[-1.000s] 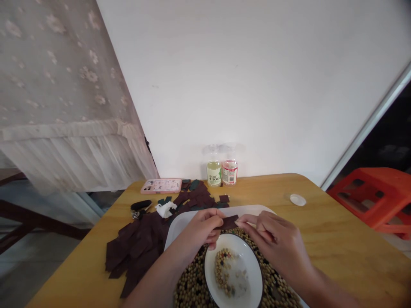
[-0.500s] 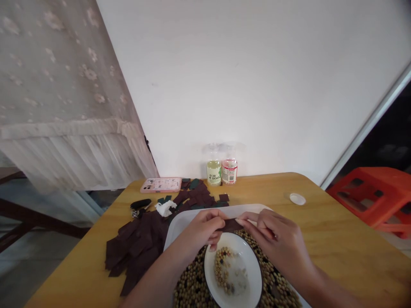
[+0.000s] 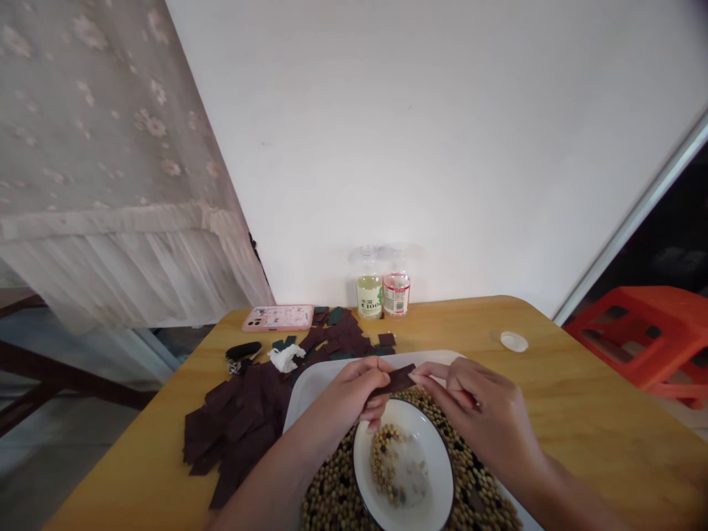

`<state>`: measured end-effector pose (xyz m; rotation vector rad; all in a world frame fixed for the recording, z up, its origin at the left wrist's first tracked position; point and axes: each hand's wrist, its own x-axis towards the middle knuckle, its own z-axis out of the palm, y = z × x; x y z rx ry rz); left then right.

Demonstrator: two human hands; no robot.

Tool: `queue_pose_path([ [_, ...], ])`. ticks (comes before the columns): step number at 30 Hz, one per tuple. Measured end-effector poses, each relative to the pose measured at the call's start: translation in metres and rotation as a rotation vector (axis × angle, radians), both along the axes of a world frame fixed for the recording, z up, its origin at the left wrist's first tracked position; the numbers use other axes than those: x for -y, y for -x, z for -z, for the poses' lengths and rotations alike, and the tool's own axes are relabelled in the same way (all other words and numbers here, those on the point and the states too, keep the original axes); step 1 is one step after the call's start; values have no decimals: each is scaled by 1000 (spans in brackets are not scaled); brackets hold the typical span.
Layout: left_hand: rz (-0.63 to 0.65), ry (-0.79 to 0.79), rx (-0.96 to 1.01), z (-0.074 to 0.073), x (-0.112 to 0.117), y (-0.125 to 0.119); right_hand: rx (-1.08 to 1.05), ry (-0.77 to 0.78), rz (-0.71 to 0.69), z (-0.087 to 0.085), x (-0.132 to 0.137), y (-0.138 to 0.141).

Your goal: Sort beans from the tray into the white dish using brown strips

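My left hand (image 3: 362, 387) grips a dark brown strip of thin sheet (image 3: 400, 378), its fingers curled round the left end. At the strip's right end, the thumb and forefinger of my right hand (image 3: 481, 402) are pinched together on its corner. Both hands are above the far rim of a white bowl (image 3: 439, 461). Small tan beads (image 3: 384, 461), with a few darker ones, lie inside the bowl along its left side. Under the bowl, a white tray (image 3: 302, 394) is filled with many round brown and dark beads (image 3: 332, 487).
Dark brown sheet pieces (image 3: 243, 420) are heaped left of the tray, with more behind. A crumpled tissue (image 3: 286, 358), keys with a black fob (image 3: 243, 352), a phone (image 3: 278, 318), two bottles (image 3: 369, 297) and a white lid (image 3: 514, 341) share the wooden table (image 3: 586, 413). An orange stool (image 3: 647, 332) stands right.
The brown strip has tilted up and shows more of its face between my hands. My right hand's fingertips have shifted slightly right, along its edge.
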<state>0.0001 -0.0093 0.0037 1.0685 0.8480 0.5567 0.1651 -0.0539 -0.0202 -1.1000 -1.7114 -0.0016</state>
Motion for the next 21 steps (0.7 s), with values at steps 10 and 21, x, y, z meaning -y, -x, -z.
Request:
queue_pose_path([
  [10, 11, 74, 120, 2, -1, -1, 79, -72, 40, 0, 1, -2],
  [21, 42, 172, 188, 3, -2, -1, 85, -117, 4, -1, 3, -1],
])
